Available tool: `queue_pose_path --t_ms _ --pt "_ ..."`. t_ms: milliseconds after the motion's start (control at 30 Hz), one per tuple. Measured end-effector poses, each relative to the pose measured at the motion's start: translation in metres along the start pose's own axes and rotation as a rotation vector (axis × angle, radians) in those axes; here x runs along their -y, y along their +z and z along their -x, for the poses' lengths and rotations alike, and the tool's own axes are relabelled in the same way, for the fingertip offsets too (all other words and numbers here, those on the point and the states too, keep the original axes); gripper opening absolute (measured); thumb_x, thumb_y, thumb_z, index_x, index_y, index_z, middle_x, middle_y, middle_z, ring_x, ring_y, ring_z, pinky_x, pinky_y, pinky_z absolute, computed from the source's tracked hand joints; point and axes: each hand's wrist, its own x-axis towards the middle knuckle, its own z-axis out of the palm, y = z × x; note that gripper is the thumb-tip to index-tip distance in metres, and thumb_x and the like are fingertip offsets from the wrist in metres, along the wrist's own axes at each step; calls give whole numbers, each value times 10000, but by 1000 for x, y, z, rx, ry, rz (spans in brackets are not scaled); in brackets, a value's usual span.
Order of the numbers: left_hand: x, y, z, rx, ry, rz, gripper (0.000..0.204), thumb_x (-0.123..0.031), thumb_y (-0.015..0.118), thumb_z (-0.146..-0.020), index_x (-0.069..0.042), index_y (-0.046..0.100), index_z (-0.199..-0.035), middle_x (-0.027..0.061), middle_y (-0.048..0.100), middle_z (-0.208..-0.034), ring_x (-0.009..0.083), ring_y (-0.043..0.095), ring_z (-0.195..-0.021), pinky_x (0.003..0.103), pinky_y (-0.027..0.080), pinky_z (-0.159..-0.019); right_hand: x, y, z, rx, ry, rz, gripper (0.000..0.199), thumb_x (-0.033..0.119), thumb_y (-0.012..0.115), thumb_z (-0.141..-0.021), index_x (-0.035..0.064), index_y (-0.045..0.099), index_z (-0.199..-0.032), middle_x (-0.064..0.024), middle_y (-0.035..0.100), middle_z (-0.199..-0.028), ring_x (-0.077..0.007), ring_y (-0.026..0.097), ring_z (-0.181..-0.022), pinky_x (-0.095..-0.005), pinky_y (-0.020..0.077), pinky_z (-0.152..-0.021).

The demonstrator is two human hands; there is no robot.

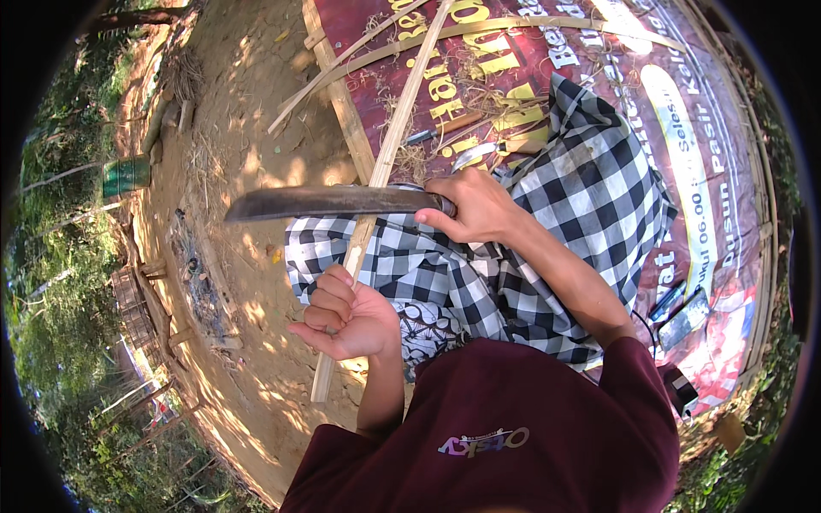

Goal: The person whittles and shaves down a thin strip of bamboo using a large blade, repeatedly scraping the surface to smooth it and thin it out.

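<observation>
The right hand (475, 205) has its grip clamped on the handle of a long dark blade (329, 203), which lies level across the view, its tip pointing to the person's left, over bare ground. The left hand (342, 312) has its grip closed round a long pale bamboo strip (389, 154). The strip runs from near the lower left of the lap up and away across the banner; the blade crosses it just above the left hand, though whether the edge touches the strip cannot be told.

A black-and-white checked cloth (590, 179) covers the person's lap and legs, under both hands. The person wears a maroon shirt (505, 427).

There is no table; the work sits outdoors on the ground. To the right lies a large dark red printed banner (718, 128), spread flat as a mat, with a wooden plank (342, 103) along its left edge. On it lie more thin bamboo strips (513, 26), dry shavings, and two small knives (479, 152) just beyond the right hand. Near the banner's right side, beside the person's arm, lie a phone (684, 318) and a smaller dark object.

To the left is sandy dirt (248, 128) dappled with sun and shade, with scattered dry scraps. Farther left stand a green drum (126, 175), some low wooden frames (137, 299) and green trees and brush round the rim.
</observation>
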Motion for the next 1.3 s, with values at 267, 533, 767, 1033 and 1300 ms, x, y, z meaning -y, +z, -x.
queue_pose_path --t_ms 267,533,767,1033,1300 --pt "3 3 16 62 15 -26 538 -379 188 -1040 -174 235 -545 -29 198 -506 123 218 -530 300 275 -628 -27 -13 -18 -63 212 -92 593 576 577 -839 -1 665 -733 -154 554 -501 -353 590 -505 -444 482 -538" --pt "5 -1 16 62 -1 -35 541 -376 186 -1037 -168 219 -540 -24 189 -500 126 198 -512 301 273 -610 -26 -9 -10 26 200 -85 608 614 574 -816 19 672 -736 -164 522 -482 -350 578 -491 -453 472 -517" --pt "1 -14 15 170 7 -136 541 -373 181 -1036 -164 220 -539 -25 198 -499 128 212 -520 302 283 -628 -17 3 -3 86 -23 35 620 611 556 -832 10 692 -767 -177 528 -486 -373 585 -513 -453 484 -536" --pt "8 -24 16 183 48 -130 545 -372 173 -1038 -170 223 -535 -25 195 -492 135 206 -502 308 300 -641 -7 -1 -7 132 -23 84 641 637 532 -826 18 685 -763 -173 567 -522 -370 622 -577 -456 508 -572" --pt "9 -36 7 107 -36 -26 541 -353 208 -1038 -166 222 -530 -22 180 -501 134 203 -532 303 273 -634 0 5 -7 121 -1 162 569 590 598 -809 28 687 -798 -151 518 -473 -356 586 -503 -438 478 -518"
